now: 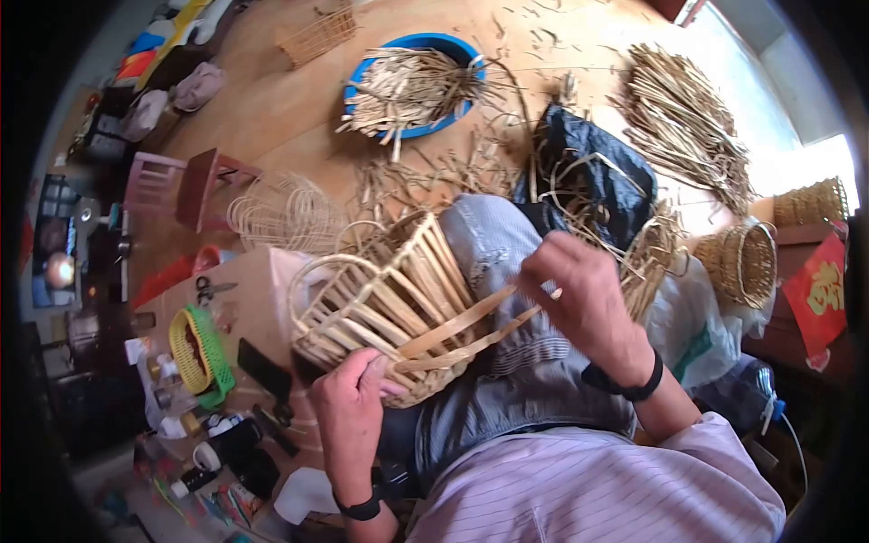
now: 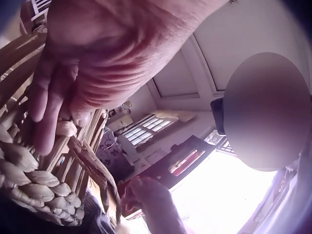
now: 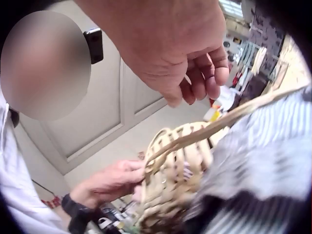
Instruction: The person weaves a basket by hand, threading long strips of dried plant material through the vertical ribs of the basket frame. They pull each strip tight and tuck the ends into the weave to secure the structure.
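Note:
A partly woven basket (image 1: 412, 308) with upright stakes lies tilted across the lap, its braided lower part (image 2: 36, 185) showing in the left wrist view. The left hand (image 1: 351, 407) grips its near side, thumb by the base of two flat strands (image 1: 462, 328), fingers (image 2: 46, 131) among the stakes. These strands run from the basket toward the right hand (image 1: 584, 299), raised over the thigh. In the right wrist view, the fingers of the right hand (image 3: 197, 80) are loosely curled with nothing visible between them; one strand (image 3: 214, 127) passes below, apart from them.
On the floor stand a blue tub (image 1: 430, 131) of dry stalks, a stalk pile (image 1: 688, 122) and a black plastic bag (image 1: 597, 167). Woven baskets (image 1: 742, 262) are at right. Scissors (image 1: 213, 290) and a green-yellow tray (image 1: 204, 357) lie at left, near a wire-like frame (image 1: 285, 213).

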`<action>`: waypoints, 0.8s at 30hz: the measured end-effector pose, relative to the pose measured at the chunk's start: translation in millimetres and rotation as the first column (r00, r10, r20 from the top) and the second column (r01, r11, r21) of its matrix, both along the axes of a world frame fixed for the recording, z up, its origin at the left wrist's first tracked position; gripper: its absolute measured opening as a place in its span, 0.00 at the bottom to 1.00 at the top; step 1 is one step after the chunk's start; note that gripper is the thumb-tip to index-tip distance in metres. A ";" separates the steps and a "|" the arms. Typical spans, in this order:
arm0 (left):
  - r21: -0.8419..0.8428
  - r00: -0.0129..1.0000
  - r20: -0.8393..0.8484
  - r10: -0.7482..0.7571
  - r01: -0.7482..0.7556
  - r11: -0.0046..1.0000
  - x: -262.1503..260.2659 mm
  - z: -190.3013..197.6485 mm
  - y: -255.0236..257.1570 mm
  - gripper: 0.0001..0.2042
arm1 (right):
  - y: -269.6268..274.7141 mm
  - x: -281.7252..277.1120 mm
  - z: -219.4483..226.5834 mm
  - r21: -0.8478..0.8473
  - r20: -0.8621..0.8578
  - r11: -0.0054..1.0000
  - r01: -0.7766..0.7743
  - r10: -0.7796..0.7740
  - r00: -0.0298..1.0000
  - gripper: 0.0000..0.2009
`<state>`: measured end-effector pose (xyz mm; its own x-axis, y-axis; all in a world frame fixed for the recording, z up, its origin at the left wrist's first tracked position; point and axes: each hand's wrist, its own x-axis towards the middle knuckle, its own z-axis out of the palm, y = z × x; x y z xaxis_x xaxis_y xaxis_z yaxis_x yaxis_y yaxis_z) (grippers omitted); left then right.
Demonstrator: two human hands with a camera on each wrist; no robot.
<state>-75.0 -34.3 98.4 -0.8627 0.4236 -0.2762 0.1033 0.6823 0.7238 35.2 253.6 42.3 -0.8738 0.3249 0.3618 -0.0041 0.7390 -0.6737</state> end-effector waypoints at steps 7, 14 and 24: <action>-0.103 0.865 -0.494 -0.086 0.040 0.994 16.2 10.5 -4.8 0.16 | -61.2 -30.7 -12.1 0.007 0.027 0.906 -0.424 0.424 0.905 0.12; -0.193 0.832 -0.482 -0.274 0.205 0.960 15.9 -3.1 -1.9 0.26 | -61.6 -39.1 -16.5 -0.108 -0.006 0.866 -0.488 0.490 0.872 0.11; -0.050 0.823 -0.510 -0.252 0.264 0.963 3.1 -19.9 -10.9 0.21 | -68.4 -25.8 6.6 0.127 0.012 0.913 -0.387 0.389 0.921 0.14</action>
<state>-71.9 -45.1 78.5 -0.7370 0.6511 0.1812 0.6295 0.5638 0.5347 9.4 185.1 48.8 -0.9169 -0.0869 0.3896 -0.3157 0.7552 -0.5745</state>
